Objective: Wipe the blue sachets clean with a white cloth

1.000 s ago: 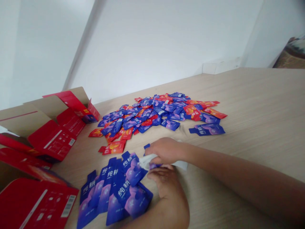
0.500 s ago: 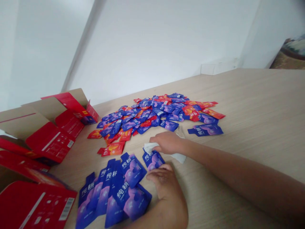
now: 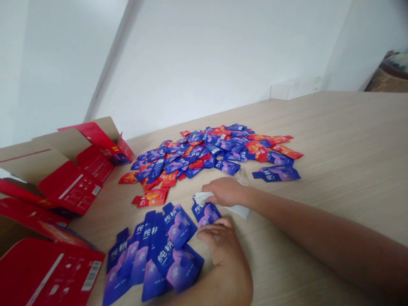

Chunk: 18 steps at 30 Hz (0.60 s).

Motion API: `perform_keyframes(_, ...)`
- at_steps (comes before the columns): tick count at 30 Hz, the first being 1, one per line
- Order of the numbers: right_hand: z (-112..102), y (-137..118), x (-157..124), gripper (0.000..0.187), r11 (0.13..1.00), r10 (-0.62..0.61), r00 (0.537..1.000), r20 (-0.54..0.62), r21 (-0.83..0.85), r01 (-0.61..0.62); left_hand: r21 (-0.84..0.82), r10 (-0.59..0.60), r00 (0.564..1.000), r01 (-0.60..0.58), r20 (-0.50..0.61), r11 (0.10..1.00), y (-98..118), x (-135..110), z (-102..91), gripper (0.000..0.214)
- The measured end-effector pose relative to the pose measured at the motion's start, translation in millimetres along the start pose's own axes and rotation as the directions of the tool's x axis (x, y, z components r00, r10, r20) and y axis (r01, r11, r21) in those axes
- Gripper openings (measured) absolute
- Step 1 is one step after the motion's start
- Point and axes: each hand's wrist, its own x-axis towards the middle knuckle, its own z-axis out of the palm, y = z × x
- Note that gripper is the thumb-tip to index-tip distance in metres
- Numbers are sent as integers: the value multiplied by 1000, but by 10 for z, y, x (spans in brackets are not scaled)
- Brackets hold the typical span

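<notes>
A blue-and-purple pouch (image 3: 207, 213) lies between my two hands, apart from the others. My left hand (image 3: 218, 238) is closed on its near end, with the fingertips partly hidden. In my right hand (image 3: 225, 191) is a crumpled white tissue (image 3: 201, 198), pressed against the pouch's upper part near the spout. The tissue's other end trails out under the palm onto the table. Left of my left hand, several blue pouches (image 3: 183, 270) overlap face up.
Behind my hands spreads a heap of blue and red pouches (image 3: 191, 155). One blue pouch (image 3: 277, 173) lies separately on the right. Open red cartons (image 3: 73, 187) line the left side. The wooden table (image 3: 344, 170) meets a white wall, where a small white box (image 3: 295, 89) stands.
The tissue in my right hand has shifted slightly across the pouch, covering more of its printed characters. My left hand keeps its grip. The whole view has moved a little.
</notes>
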Motion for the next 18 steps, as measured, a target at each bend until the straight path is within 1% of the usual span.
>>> perform_keyframes(2,-34,59,3,35,999,45,999,-13,-3,-45,0,8,1000,-8,8,1000,-10,2,-9,34)
perform_keyframes(4,-89,50,-8,34,999,42,998,-41,11,-42,-5,20,1000,-20,18,1000,-28,2,-29,34)
perform_keyframes(5,-117,19,-18,34,1000,22,998,-57,23,-20,-11,25,999,-25,27,1000,-38,2,-40,35)
perform_keyframes(7,-157,-80,-41,33,997,-59,996,-71,50,62,-38,32,999,-31,43,999,-53,4,-57,37)
perform_keyframes(9,-156,-193,-61,32,983,-168,985,-26,74,170,-74,26,998,-22,52,997,-60,9,-63,38)
perform_keyframes(11,-114,-272,-67,32,972,-224,974,43,88,220,-91,13,999,-9,50,996,-60,13,-60,38)
perform_keyframes(12,-84,-288,-64,32,972,-224,972,69,89,218,-88,13,999,-9,42,996,-58,14,-57,38)
perform_keyframes(14,-27,-265,-47,33,982,-179,980,83,76,173,-70,17,1000,-15,23,997,-52,10,-50,37)
perform_keyframes(18,6,-88,-6,35,1000,-31,999,30,-1,31,-63,16,1000,-15,21,998,-40,-9,-35,34)
